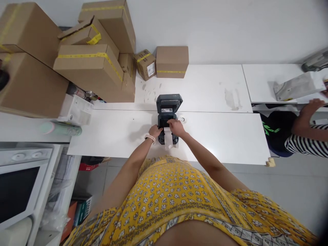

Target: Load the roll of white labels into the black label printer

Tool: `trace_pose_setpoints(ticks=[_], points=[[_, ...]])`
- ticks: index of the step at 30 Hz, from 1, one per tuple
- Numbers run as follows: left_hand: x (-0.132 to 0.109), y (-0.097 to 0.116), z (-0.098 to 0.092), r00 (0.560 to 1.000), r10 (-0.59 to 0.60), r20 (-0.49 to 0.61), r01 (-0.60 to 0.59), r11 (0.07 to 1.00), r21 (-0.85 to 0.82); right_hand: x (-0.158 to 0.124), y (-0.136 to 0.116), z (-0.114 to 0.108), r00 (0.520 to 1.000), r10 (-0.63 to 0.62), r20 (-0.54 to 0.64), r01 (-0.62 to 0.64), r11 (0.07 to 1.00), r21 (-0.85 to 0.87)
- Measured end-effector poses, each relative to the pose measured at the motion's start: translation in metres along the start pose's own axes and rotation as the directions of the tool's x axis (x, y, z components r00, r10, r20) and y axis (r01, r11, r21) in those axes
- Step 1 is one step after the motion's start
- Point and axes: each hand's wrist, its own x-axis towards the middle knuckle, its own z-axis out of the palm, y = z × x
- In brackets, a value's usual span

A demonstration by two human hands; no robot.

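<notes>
A dark label printer (161,118) stands on the white table with its lid (169,102) raised. A strip of white labels (168,140) hangs out of its front, towards me. My left hand (154,130), with a pale band on the wrist, grips the printer's left edge, thumb towards the inside. My right hand (176,127) reaches over the right side, its fingers curled together inside the open body, just above the strip. What lies between those fingers is too small to make out. A small white ring-shaped piece (182,119) lies right of the printer.
Cardboard boxes (84,65) are stacked at the back left, with a smaller box (172,61) against the wall. A green bottle (61,128) lies on the left, above a white microwave (23,184). At far right, another person's arm (307,118) is beside a wrapped package (297,87).
</notes>
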Motion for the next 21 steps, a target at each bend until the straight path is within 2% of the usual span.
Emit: trace_pose_setpoints(ticks=[2,4,8,12,15,18,21], points=[[0.002,0.002,0.001,1.0,-0.01,-0.015,0.011,0.998,0.055,-0.006,0.005,0.016,0.969,-0.083,0.233,0.125,0.978,-0.169],[0.003,0.005,0.0,1.0,-0.014,-0.023,0.016,0.995,0.096,-0.008,0.008,0.03,0.924,-0.099,0.368,0.211,0.937,-0.277],[0.001,0.012,-0.002,1.0,-0.008,-0.011,0.009,0.989,0.149,0.001,0.006,0.044,0.881,-0.038,0.472,0.254,0.88,-0.402],[-0.004,0.019,-0.006,1.0,0.003,0.024,-0.007,0.985,0.175,0.008,-0.002,0.034,0.849,-0.008,0.528,0.285,0.849,-0.445],[-0.005,0.023,-0.009,0.999,0.02,0.043,-0.028,0.982,0.185,0.0,0.0,0.006,0.834,-0.046,0.55,0.261,0.912,-0.318],[-0.005,0.024,-0.009,0.998,0.024,0.053,-0.035,0.976,0.213,-0.025,0.019,-0.034,0.851,-0.117,0.512,0.121,0.992,0.026],[-0.003,0.024,-0.009,0.998,0.022,0.056,-0.034,0.976,0.214,-0.054,0.054,-0.067,0.905,-0.078,0.418,-0.06,0.95,0.307]])
